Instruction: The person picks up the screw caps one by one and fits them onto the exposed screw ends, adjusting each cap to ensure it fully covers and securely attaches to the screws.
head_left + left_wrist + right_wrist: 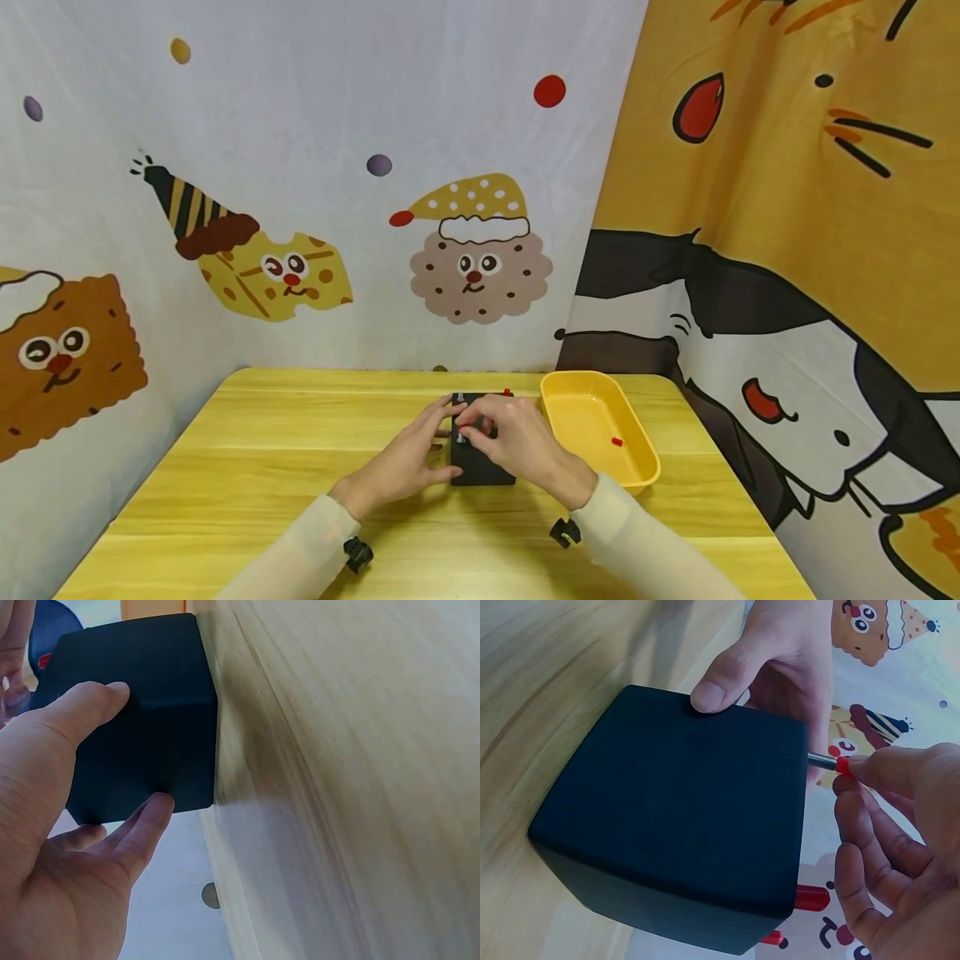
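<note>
A black box (483,468) stands on the table, with metal threaded posts on its top. My left hand (401,462) holds the box at its left side, the thumb on the near face and the fingers on the side face. Above the top, my right hand (521,442) pinches a small red cap (844,765) between thumb and index finger, at the end of a threaded post (822,760). Another post (461,397) stands bare at the far left corner. Two more red caps, one long (812,898) and one partly hidden (771,938), stick out from the top.
A yellow tray (550,408) sits just right of the box, with a small red piece (617,442) lying in it. The wooden table (300,417) ends at a printed cloth (300,167) behind, and another cloth hangs at the right.
</note>
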A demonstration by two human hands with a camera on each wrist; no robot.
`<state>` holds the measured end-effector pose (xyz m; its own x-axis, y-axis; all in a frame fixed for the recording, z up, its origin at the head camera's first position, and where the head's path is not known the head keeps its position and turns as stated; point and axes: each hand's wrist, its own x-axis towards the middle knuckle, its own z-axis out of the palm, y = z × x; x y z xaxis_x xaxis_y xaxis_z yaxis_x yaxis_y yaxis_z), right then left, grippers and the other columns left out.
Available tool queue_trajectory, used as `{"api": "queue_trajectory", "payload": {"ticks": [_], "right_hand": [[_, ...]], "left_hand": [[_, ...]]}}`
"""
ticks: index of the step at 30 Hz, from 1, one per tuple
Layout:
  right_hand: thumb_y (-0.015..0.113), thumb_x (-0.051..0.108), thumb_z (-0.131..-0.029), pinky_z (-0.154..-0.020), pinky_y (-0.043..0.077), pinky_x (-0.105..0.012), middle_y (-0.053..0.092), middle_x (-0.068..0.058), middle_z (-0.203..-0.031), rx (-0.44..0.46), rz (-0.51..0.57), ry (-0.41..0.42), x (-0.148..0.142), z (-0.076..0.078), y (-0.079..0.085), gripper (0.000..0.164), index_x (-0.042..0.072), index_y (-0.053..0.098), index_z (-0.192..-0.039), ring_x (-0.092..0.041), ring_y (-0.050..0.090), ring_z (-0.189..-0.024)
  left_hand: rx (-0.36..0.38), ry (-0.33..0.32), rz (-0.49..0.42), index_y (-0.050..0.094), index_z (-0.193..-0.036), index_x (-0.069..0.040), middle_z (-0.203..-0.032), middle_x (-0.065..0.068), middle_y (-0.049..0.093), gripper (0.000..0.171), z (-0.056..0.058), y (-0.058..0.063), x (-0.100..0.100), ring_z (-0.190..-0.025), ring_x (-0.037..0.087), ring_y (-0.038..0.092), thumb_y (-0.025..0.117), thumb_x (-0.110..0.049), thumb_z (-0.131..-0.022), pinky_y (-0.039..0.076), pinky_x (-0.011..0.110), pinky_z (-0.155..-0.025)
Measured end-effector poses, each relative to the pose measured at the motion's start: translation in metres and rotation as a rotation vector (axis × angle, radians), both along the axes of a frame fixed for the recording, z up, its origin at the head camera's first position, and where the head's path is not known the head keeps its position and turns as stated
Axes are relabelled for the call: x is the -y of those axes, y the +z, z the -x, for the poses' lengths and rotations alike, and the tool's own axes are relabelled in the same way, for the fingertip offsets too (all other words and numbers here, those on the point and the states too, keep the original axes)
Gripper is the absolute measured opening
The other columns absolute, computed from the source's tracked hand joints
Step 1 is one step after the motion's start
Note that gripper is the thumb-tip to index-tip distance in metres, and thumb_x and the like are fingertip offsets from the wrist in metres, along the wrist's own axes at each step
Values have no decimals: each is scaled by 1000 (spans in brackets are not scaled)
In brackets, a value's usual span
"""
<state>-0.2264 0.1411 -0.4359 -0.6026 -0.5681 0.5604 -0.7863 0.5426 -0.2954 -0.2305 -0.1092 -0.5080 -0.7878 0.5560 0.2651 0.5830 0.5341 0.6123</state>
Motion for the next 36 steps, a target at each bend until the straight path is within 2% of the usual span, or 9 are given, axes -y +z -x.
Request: {"api": "queue_trajectory", "payload": {"ticks": [6,25,36], "right_hand": [[94,12,-101,-62,50,-9,87,2,-101,22,-1,1,0,0,0,12,18,88,-110,-1,66,-73],[92,12,-102,-61,50,-10,88,2,-103,38,-5,-4,1,-1,1,11,17,90,-111,0,65,-72],[92,14,-103,-62,50,-10,88,2,-103,49,-8,-13,0,-1,1,10,16,91,-112,-1,65,-73]], "left_hand": [[8,-5,-12,35,-181,-17,-194,21,21,94,0,0,0,-149,41,69,91,-25,-105,65,55,-117],[-1,-21,-21,31,-183,-10,-193,22,21,99,0,1,-1,-145,39,73,91,-22,-105,68,49,-113],[3,-22,-21,27,-184,-11,-193,20,22,102,0,2,0,-148,38,70,91,-24,-105,67,49,-115]]}}
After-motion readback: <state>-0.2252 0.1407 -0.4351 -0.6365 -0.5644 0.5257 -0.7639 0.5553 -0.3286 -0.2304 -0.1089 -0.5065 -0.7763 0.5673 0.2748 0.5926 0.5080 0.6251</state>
